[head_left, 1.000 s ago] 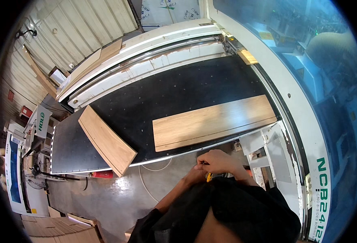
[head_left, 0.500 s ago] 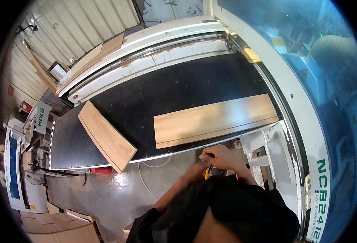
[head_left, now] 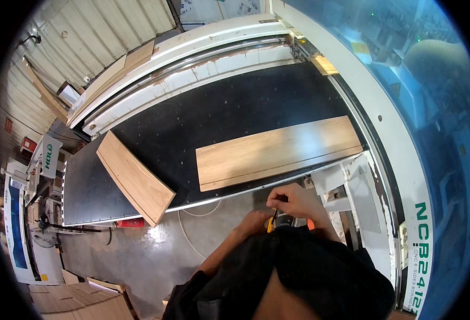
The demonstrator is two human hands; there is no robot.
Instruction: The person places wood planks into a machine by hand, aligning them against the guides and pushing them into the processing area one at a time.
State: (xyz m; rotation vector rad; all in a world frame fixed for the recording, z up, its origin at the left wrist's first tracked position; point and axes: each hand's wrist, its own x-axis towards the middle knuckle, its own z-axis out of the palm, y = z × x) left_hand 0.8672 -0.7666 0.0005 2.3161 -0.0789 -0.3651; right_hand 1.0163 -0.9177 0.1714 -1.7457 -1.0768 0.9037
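My left hand (head_left: 255, 221) is closed in front of my body, its fingers partly hidden, against a small yellow-and-black tool (head_left: 271, 222) whose kind I cannot make out. Just right of it and a little higher, my right hand (head_left: 293, 201) has its fingers curled together in a pinch; whatever is in them is too small to tell. Beyond the hands, a wood-grain board (head_left: 277, 152) with a groove along its near edge lies flat on the black machine table (head_left: 235, 106). A second grooved board (head_left: 133, 178) lies slanted at the left, its near corner jutting past the table edge.
A blue-windowed machine housing (head_left: 400, 96) rises at the right. A white rail beam (head_left: 192, 48) runs along the table's far side. On the floor are a pale hose (head_left: 186, 234), a red cylinder (head_left: 131, 223) under the table, and stacked panels (head_left: 80, 304) at lower left.
The view has shifted slightly, so the boards and table appear a little further left and higher. My right hand has its fingers curled a bit differently; both boards lie as before.
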